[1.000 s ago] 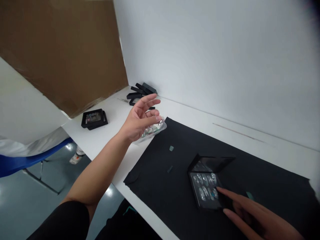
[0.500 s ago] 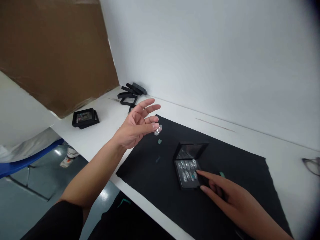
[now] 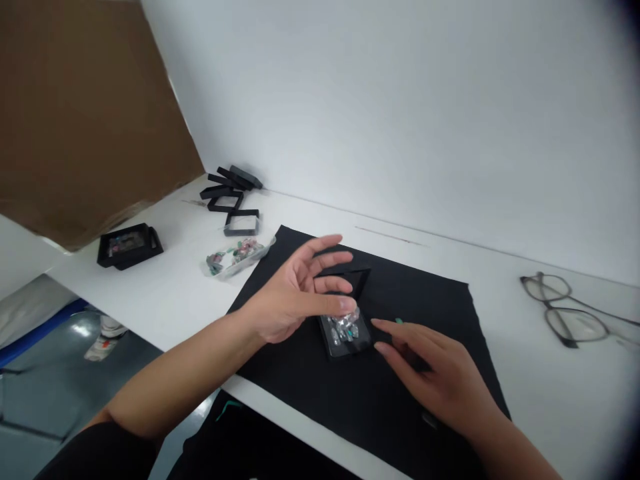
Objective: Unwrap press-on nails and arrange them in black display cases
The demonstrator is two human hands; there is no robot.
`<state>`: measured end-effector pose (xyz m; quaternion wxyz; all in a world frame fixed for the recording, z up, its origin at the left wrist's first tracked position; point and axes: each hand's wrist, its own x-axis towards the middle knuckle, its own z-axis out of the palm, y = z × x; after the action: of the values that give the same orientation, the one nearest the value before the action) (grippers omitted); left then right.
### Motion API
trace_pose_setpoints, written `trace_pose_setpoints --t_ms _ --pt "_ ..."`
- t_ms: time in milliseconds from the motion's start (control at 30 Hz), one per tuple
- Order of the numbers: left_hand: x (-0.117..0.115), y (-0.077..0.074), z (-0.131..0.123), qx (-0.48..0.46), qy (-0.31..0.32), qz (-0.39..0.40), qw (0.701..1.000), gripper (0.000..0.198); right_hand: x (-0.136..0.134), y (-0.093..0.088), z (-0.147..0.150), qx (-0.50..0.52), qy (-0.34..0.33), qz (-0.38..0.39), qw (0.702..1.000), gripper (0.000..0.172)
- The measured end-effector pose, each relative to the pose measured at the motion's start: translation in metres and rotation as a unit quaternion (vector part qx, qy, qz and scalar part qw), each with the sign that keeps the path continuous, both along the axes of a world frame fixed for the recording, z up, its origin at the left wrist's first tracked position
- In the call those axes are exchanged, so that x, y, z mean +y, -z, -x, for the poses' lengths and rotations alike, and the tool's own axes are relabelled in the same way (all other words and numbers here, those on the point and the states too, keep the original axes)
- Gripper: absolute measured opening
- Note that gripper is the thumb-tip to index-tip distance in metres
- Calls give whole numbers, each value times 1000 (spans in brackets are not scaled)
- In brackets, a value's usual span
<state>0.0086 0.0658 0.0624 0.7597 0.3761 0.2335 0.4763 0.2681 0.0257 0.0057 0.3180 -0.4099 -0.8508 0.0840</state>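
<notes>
Between thumb and index finger, my left hand (image 3: 305,293) pinches a small clear, shiny nail tip (image 3: 351,315), its other fingers spread. It hangs over an open black case (image 3: 345,352) that lies on a black mat (image 3: 300,393). Several glittery clear nail tips (image 3: 336,337) lie in the case, partly hidden by my left hand. Just right of the case is my right hand (image 3: 425,367), thumb and index finger apart, with nothing between them.
A clear tray (image 3: 235,267) of green and pink pieces stands left of the mat. Black frames (image 3: 242,223) lie behind it, more black cases (image 3: 127,247) at the far left. Eyeglasses (image 3: 565,310) rest on the right, against a white wall.
My left hand has moved right, from beside the case to over it, still pinching the nail tip. My right hand's fingers have come off the case edge. The view has turned right.
</notes>
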Motion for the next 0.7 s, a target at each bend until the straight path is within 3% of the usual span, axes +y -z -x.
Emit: trace_pose_setpoints --t_ms 133,267,567,700 --pt "-8 21 -18 28 -25 -10 999 70 -11 -3 12 94 -7 -46 995 42" --pt "-19 25 -26 60 -63 -55 995 59 -21 4 28 134 -8 -72 988 62" --pt "-25 28 -23 101 -2 -71 992 56 -16 4 38 129 -23 -82 988 32" --pt "-25 31 -23 109 12 -68 992 55 -20 4 38 168 -29 -35 985 33"
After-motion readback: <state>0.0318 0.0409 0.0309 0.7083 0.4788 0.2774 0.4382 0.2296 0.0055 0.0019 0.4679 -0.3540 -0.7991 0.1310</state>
